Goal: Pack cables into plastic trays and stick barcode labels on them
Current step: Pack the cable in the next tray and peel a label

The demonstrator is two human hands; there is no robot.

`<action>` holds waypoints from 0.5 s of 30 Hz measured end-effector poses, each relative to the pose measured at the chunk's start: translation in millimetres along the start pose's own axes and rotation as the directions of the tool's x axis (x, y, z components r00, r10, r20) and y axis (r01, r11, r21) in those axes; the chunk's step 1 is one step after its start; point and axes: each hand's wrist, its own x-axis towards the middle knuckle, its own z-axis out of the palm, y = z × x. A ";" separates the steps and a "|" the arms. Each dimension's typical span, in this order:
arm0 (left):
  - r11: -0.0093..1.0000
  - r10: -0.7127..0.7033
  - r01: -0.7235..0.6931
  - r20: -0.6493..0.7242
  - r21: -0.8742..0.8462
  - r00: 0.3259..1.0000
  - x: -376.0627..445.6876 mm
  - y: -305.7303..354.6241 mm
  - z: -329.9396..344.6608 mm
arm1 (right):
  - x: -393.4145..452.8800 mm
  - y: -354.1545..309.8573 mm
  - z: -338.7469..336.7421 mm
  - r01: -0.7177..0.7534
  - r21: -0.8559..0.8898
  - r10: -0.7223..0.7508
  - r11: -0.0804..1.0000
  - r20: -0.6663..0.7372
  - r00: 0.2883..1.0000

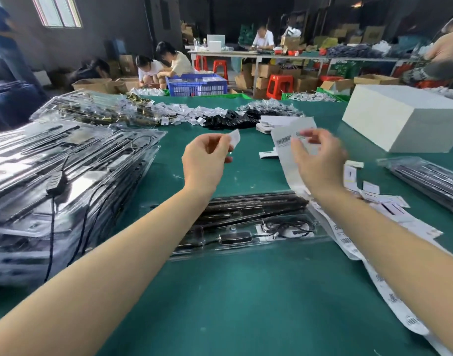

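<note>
A clear plastic tray [246, 227] with black cables in it lies on the green table [246, 304] below both my hands. My left hand [204, 160] is raised above it and pinches a small white label [234, 137] between thumb and fingers. My right hand [320, 160] holds the top of a long white strip of barcode labels [284, 142]. The strip hangs down and trails along the table to the right [389, 291].
A tall stack of packed clear trays [61, 181] fills the left side. A white box [405, 119] stands at the right, another packed tray [430, 178] below it. Black parts and white tags [220, 119] lie across the far table. People work beyond.
</note>
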 end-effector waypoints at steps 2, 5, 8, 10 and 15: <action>0.991 0.128 -0.129 0.057 0.019 0.990 -20.2 2.8 -12.3 | -32.2 -32.5 13.9 -0.126 0.210 0.057 0.970 0.306 0.950; 0.941 0.276 -0.286 0.078 0.179 0.958 -44.6 0.5 -28.3 | -69.4 -57.0 30.6 -0.295 0.338 0.138 0.894 0.418 0.898; 0.921 0.330 -0.332 0.046 0.203 0.943 -59.0 -3.5 -45.9 | -93.8 -64.5 35.7 -0.423 0.423 0.256 0.801 0.397 0.882; 0.900 0.360 -0.367 0.077 0.235 0.930 -65.9 -5.0 -55.3 | -104.0 -67.6 35.6 -0.487 0.458 0.306 0.743 0.414 0.857; 0.803 0.477 -0.498 0.148 0.326 0.866 -80.7 -4.3 -69.7 | -118.7 -70.5 33.9 -0.540 0.449 0.374 0.712 0.408 0.833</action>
